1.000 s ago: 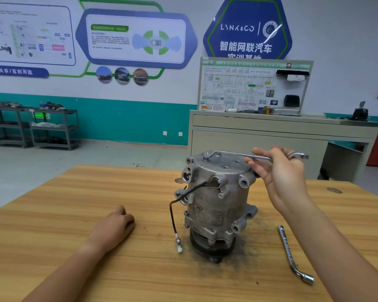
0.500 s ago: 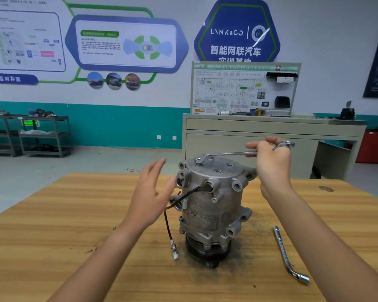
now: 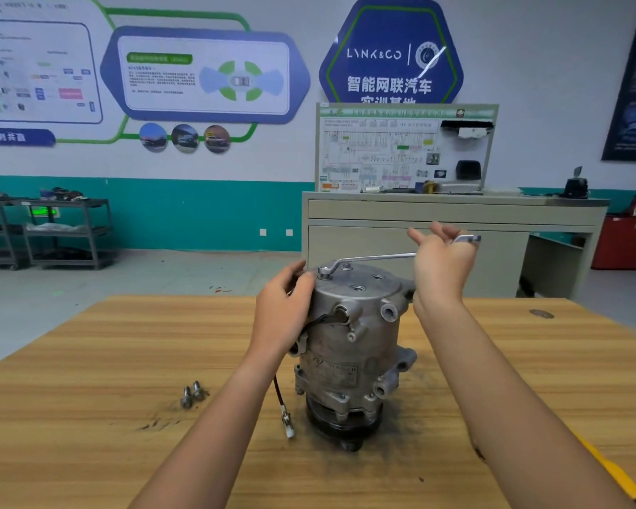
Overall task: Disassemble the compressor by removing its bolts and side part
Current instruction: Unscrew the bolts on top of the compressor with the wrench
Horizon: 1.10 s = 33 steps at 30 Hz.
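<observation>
Two loose bolts (image 3: 191, 395) side by side on the wooden surface (image 3: 89, 361), low and to the outer side of the left grip (image 3: 283, 317), well apart from it. Compressor (image 3: 349, 347) upright at mid-surface between both grips, pulley end down in a patch of dark grime. Left grip clamped on the upper flank of the compressor, thumb and fingers curled over the top rim. Wrench (image 3: 375, 257) running almost level from the right grip (image 3: 441, 270) across to a point just beside the left grip's fingertips, cranked end set down on the top face near its rim. Right grip against the far part of the wrench handle, back of the hand toward the camera, thumb and fingers partly straightened above the shaft, handle tip showing past its outer edge; clamped or merely pressing: cannot tell. Black cable (image 3: 278, 393) hanging down the compressor flank beneath the left grip's wrist, pale connector (image 3: 288, 427) resting on the surface. Grey cabinet (image 3: 419, 214) with a wiring display board (image 3: 401, 148) well beyond both grips.
</observation>
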Motion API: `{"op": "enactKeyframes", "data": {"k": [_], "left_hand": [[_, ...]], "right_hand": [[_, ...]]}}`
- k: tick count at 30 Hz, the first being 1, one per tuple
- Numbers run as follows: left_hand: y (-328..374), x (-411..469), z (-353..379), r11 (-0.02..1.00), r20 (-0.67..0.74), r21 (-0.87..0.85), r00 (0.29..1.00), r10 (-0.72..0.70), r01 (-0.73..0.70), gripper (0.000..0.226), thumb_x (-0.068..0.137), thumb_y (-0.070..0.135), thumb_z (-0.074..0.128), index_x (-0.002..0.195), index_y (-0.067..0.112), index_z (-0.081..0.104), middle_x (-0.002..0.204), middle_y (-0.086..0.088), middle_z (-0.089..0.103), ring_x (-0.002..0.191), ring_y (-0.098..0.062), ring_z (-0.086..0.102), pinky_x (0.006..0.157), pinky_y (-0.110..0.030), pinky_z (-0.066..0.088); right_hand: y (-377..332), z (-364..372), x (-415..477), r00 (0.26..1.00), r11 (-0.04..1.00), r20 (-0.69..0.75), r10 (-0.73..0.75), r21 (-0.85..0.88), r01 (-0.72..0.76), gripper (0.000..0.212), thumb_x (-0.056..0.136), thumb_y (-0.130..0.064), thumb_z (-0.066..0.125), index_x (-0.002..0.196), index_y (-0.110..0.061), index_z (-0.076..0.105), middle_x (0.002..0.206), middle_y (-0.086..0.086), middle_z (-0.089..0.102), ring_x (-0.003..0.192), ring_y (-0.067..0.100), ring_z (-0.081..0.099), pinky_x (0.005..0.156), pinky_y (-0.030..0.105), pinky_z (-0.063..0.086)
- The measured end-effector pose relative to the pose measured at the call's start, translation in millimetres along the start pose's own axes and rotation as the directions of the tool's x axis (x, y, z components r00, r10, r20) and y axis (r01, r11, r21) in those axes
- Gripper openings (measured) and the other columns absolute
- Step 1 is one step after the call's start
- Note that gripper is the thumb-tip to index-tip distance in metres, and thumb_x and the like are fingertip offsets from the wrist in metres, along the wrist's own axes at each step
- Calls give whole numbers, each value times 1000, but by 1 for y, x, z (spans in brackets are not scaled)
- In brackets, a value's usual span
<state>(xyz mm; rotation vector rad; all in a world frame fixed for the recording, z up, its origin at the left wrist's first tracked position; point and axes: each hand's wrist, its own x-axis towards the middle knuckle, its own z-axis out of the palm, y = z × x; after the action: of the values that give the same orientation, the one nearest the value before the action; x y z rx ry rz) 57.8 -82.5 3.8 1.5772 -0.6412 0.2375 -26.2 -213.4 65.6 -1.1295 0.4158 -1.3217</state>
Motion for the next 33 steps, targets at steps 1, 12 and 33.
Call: {"op": "enactKeyframes", "data": {"k": [1,12,33], "left_hand": [[0,1,0,1000,6,-14,1000,6,-5,36,95,23,47,130,21,54,113,14,51,104,1,45,90,-19,35],[-6,3,0,963,55,167,977,204,-211,32,98,16,39,119,23,62,109,16,53,101,6,43,78,6,27],[2,7,-5,970,121,149,977,176,-193,31,94,10,40,104,26,65,98,21,55,88,26,44,74,9,28]], "right_hand": [[2,0,2,1000,1000,-9,18,-3,-18,25,88,8,32,91,-16,35,96,-7,51,93,17,64,49,7,39],[15,-11,-9,999,998,-42,-18,64,21,23,88,8,32,102,-11,32,107,4,52,75,6,61,58,6,42],[-10,-32,-50,918,942,336,-211,322,98,20,93,-32,42,83,-17,52,38,-5,38,38,14,46,64,27,51]]}}
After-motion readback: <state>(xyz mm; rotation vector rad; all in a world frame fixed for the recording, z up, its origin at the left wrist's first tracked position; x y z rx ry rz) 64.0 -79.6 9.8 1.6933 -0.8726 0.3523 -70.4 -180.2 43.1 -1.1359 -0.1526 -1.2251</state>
